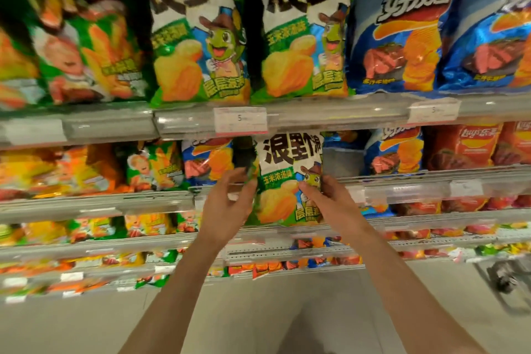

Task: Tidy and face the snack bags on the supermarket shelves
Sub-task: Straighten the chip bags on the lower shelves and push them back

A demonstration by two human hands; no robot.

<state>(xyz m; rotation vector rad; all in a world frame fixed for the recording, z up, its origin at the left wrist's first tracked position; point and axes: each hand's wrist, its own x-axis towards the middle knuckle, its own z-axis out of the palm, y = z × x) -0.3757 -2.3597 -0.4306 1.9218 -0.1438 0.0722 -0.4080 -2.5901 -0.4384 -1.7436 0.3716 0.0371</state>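
A small green and white snack bag (pixel 283 178) with a cartoon turtle is held upright in front of the second shelf (pixel 97 204). My right hand (pixel 324 201) grips its right edge, thumb across the front. My left hand (pixel 227 204) is at the bag's left edge with fingers curled toward it; whether it holds the bag is unclear. Two larger bags of the same kind (pixel 301 26) stand on the top shelf (pixel 330 115), directly above.
Blue crisp bags (pixel 402 29) stand at the top right, green bags (pixel 83 31) at the top left. Smaller blue bags (pixel 209 158) and red bags (pixel 465 146) fill the second shelf. Lower shelves hold several small packs. A trolley part (pixel 502 276) sits low right.
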